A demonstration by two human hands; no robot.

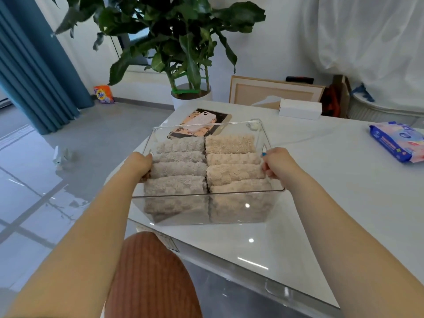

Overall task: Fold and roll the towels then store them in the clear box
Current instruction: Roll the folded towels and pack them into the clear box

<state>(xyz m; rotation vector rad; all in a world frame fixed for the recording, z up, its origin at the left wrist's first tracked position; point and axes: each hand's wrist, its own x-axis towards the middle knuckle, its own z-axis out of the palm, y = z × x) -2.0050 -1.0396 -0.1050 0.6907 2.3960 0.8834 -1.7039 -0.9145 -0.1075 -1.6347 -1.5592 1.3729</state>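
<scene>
The clear box (pixel 206 194) sits at the near left corner of the worktop (pixel 321 180), its left side close to the edge. It is packed full: four grey rolled towels (pixel 179 169) down the left column, four beige rolled towels (pixel 234 173) down the right, lying side by side. The left hand (pixel 140 164) grips the left wall and the right hand (pixel 278 162) grips the right wall at the handle cut-out, fingers curled over the rim on both sides. Whether the base rests on the worktop or is just off it, I cannot tell. The rolling looks done, so what remains is setting the box down well. I would keep both grips level so the rolls do not slump or unwind, and bring it inward from that corner, stopping short of the phone-case pack (pixel 202 122) just behind the far wall.
</scene>
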